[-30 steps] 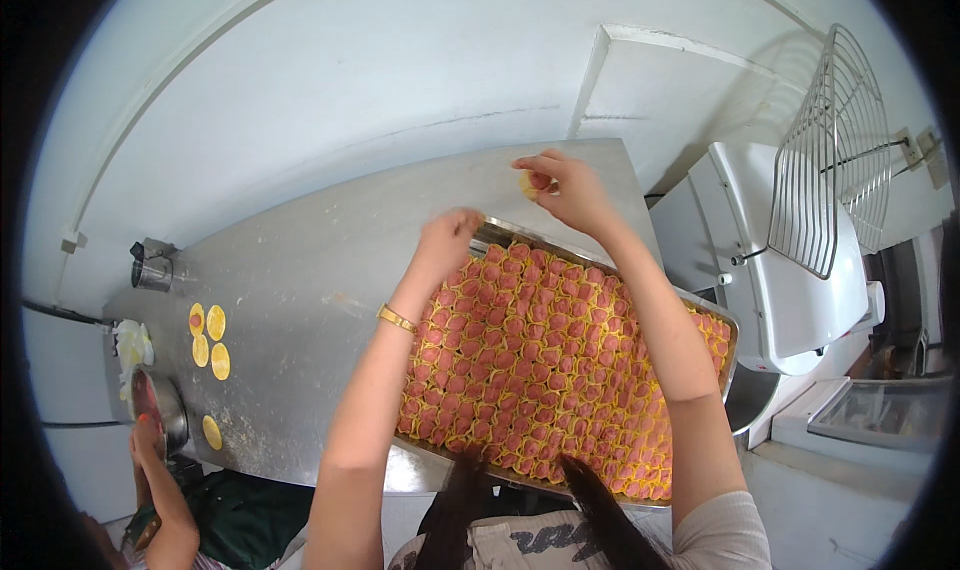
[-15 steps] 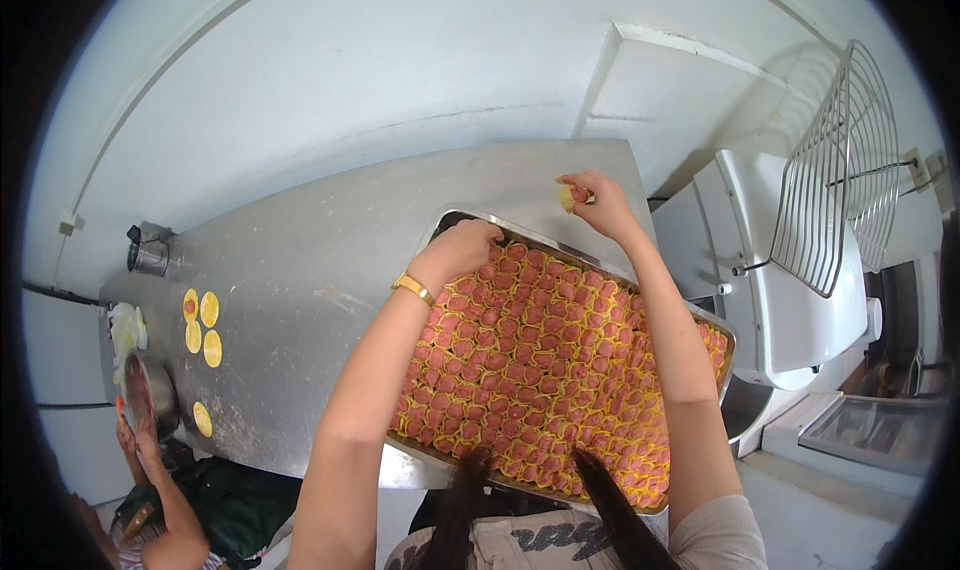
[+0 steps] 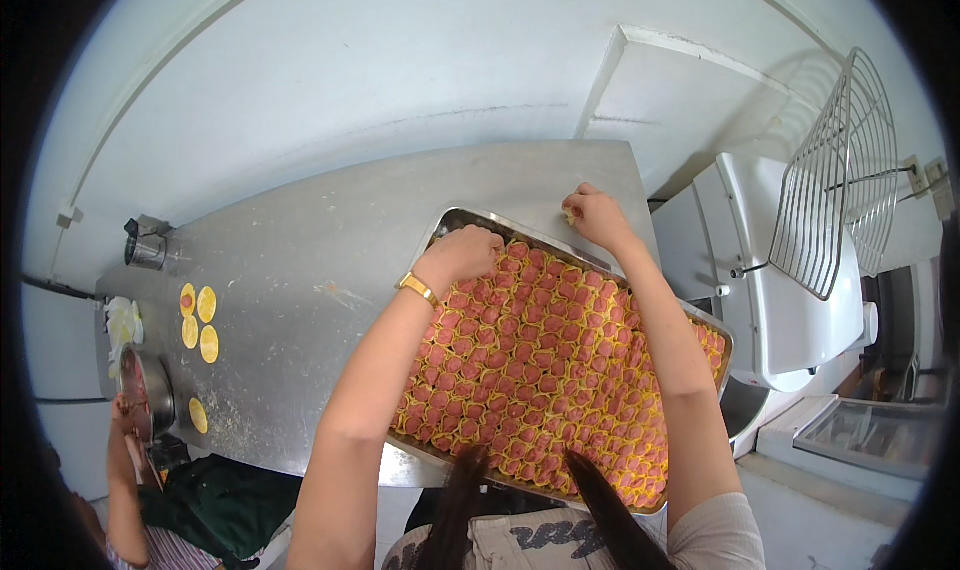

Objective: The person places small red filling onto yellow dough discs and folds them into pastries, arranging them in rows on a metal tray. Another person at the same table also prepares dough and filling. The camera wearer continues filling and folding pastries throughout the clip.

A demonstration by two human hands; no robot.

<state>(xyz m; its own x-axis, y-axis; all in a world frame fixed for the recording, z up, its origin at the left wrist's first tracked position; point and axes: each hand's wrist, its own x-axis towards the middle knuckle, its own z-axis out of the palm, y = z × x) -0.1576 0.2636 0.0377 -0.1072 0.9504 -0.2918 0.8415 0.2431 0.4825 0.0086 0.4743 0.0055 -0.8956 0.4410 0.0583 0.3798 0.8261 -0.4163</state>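
While your right hand [image 3: 599, 218] pinches a dumpling [image 3: 570, 216] between its fingers just past the tray [image 3: 452, 222], your left hand [image 3: 461, 253] bends over its far-left corner, finger state untellable. Judged step: shaping; next calls for gentle, snug placement.

From where I stand, a big metal tray [image 3: 453, 221] sits askew at the tabletop's [image 3: 300, 270] right end, packed with rows of pink-topped, yellow-wrapped pieces [image 3: 540, 370]. The person's left hand [image 3: 466, 253], a gold band [image 3: 417, 289] round its wrist, reaches over the tray's far left corner, fingertips hidden. The right hand [image 3: 596, 217] pinches a small pale piece [image 3: 570, 215] toward the tabletop's far right corner. Near the left edge lie five round yellow wrappers [image 3: 208, 344], one bearing pink filling [image 3: 187, 303]; close by, a co-worker's hand [image 3: 123, 412] is at a metal bowl [image 3: 162, 395].
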